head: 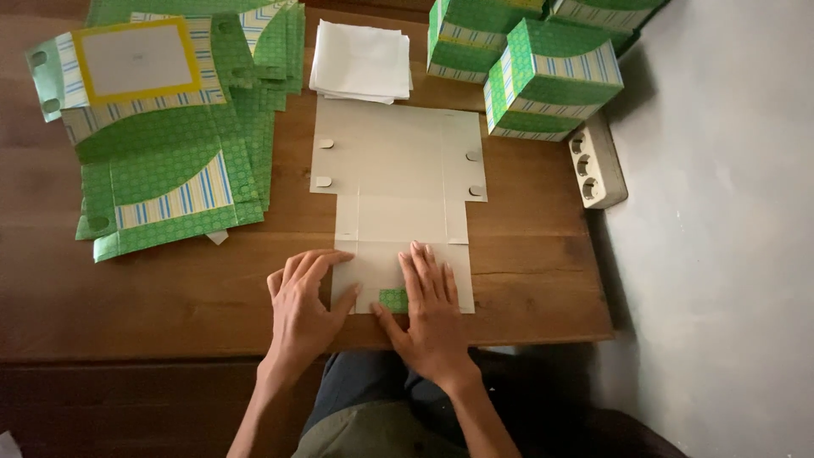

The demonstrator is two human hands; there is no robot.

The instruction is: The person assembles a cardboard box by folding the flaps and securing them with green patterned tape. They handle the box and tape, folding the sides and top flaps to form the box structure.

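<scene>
Brown wooden table (170, 297) fills most of the view, with a grey floor (721, 254) off at 3 o'clock. We've got an unfolded box blank (398, 170) lying plain side up, dead center, running from the middle down toward 6 o'clock at the table's near edge.

Our left hand (301, 309) sits flat at the blank's lower left corner, fingers spread and pressing, not gripping anything. Our right hand (432, 309) is flat on the lower flap too, palm down and loose, fingers pointing to 12 o'clock. Between the two thumbs a small green tab (393, 299) of the printed side peeks out, folded up over the plain face. Neither hand is clenched on anything; both just lie on the card.

Up at 10 o'clock we see a messy stack of flat green blanks (170, 161) with striped bands, one showing a yellow-framed window. At 12 o'clock there's a pile of white sheets (360, 59) touching the top of the blank. At 1 to 2 o'clock sit assembled green boxes (551, 80), and just beside them a white power strip (598, 161) at the table's edge.
</scene>
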